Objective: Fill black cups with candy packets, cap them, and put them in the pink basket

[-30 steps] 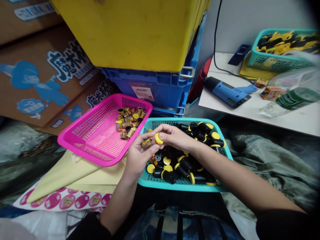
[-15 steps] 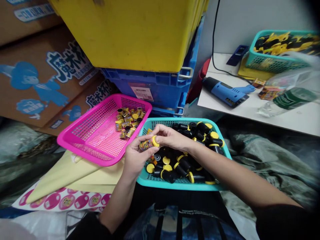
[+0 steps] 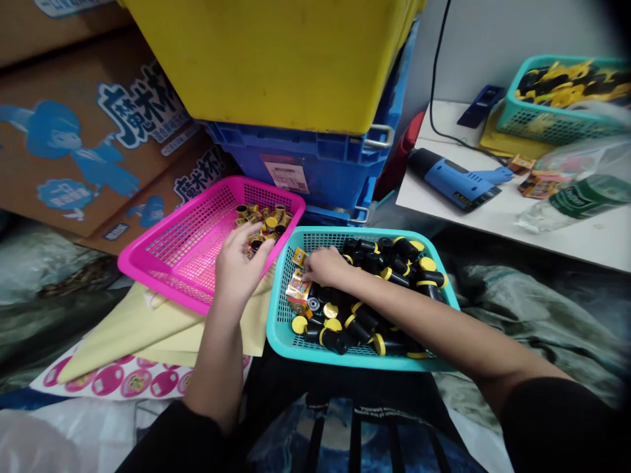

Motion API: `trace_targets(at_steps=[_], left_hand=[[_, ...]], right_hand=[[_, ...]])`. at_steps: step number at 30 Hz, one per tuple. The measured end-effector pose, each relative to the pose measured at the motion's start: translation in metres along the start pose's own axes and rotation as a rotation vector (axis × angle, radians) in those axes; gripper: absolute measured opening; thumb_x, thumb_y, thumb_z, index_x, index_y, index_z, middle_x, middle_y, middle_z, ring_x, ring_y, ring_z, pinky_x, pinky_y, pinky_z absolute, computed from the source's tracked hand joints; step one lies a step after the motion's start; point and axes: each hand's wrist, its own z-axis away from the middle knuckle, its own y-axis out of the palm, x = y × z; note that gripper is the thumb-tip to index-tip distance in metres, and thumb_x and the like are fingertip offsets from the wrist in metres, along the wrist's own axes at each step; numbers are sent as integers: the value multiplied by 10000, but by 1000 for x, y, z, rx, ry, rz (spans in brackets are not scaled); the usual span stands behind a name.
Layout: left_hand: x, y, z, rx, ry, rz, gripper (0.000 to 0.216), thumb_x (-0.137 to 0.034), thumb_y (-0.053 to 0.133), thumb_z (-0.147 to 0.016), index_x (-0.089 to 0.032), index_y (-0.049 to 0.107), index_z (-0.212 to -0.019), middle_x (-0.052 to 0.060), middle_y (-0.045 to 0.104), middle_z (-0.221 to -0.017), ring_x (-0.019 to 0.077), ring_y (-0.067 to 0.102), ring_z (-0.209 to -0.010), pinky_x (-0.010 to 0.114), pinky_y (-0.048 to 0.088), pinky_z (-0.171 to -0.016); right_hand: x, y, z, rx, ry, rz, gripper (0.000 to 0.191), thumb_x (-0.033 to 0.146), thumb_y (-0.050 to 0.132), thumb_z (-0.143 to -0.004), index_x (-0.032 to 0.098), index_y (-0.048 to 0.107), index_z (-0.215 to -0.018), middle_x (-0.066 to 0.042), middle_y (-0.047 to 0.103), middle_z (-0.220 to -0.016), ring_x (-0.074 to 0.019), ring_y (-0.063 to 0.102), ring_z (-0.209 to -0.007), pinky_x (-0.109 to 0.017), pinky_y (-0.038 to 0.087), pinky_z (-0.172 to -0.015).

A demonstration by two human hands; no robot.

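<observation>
My left hand (image 3: pixel 239 266) is over the near right part of the pink basket (image 3: pixel 162 279), fingers apart. Just beyond its fingers lies a pile of small printed canisters (image 3: pixel 271 220) with yellow lids and dark ends. My right hand (image 3: pixel 325 268) reaches into the left part of the teal basket (image 3: pixel 362 362), with its fingers bent together beside printed yellow-orange sleeves (image 3: pixel 298 290). Whatever is between those fingertips is hidden. Plain black canisters (image 3: pixel 362 325) with yellow lids fill the middle and right of this basket.
Stacked yellow (image 3: pixel 276 66) and blue crates (image 3: pixel 315 164) stand behind the baskets, printed cartons (image 3: pixel 73 151) at left. On the white table (image 3: pixel 419 190) are a blue heat gun (image 3: pixel 456 179), a bottle (image 3: pixel 576 200) and another teal basket (image 3: pixel 557 121). A sticker sheet (image 3: pixel 106 381) lies at front left.
My hands have parted. The left moved left over the pink basket and let go of the printed canister both hands held; the right moved down to the sleeves in the teal basket.
</observation>
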Motion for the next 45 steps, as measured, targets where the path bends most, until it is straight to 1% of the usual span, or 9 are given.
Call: trace_targets(at_steps=[9,16,20,25,29,32,36,41,45], left_hand=[[-1,16,21,407,-56,283,361,-227,700,-688,-207,681,-1048,66,715,-964,195,676,-839,362,543,-805],[-9,18,26,180,-234,534,366,-294,702,-704,-163,648,-1041,11,696,-690,147,665,-652,263,536,-651],[-9,20,30,145,-281,528,376,-316,676,-737,-169,643,-1082,51,734,-795,173,696,-747,289,545,-718],[-11,17,27,-136,-223,437,339,-276,662,-748,-172,650,-1071,61,726,-907,163,693,-835,283,535,-795],[-15,17,27,-68,-299,618,469,-261,722,-683,-151,603,-1124,6,691,-705,130,675,-686,252,542,-711],[-19,23,30,-20,-313,682,476,-254,728,-675,-144,590,-1118,-12,663,-666,114,656,-647,237,537,-684],[-27,27,30,42,-307,806,523,-232,760,-633,-157,577,-1117,-41,626,-656,97,640,-630,202,532,-631],[-26,25,22,121,-301,821,520,-251,770,-632,-165,591,-1113,-52,623,-565,87,598,-508,192,520,-540],[-18,32,24,79,-334,769,300,-287,738,-673,-142,673,-927,12,695,-676,103,632,-554,218,538,-559]], right_hand=[[-11,-35,21,-122,-341,-103,203,286,558,-883,179,728,-909,-90,706,-882,-221,568,-921,-302,379,-783],[-9,-34,25,-217,-298,-863,266,360,520,-869,123,600,-777,2,588,-723,-104,499,-648,-225,364,-631],[-4,-23,23,-200,-197,-863,396,451,484,-868,144,509,-620,38,466,-573,-87,420,-565,-217,307,-571],[-5,-10,17,-118,-148,-733,416,495,485,-875,146,578,-669,-2,569,-654,-119,504,-643,-235,346,-627],[-7,-12,17,-176,-119,-927,553,507,248,-958,152,655,-843,-70,663,-925,-170,575,-885,-271,404,-769],[-3,-24,20,-279,-198,-1085,426,505,430,-895,139,639,-829,-50,661,-878,-161,576,-837,-265,421,-754],[3,-42,25,-374,-173,-912,267,356,589,-804,131,569,-662,11,553,-651,-112,484,-639,-232,370,-641],[-8,-50,25,-373,-152,-773,536,515,310,-928,126,627,-741,-16,582,-690,-120,501,-644,-233,352,-613],[-26,-36,14,-103,-88,-71,411,345,298,-962,148,659,-985,-98,669,-985,-200,596,-901,-289,404,-754]])
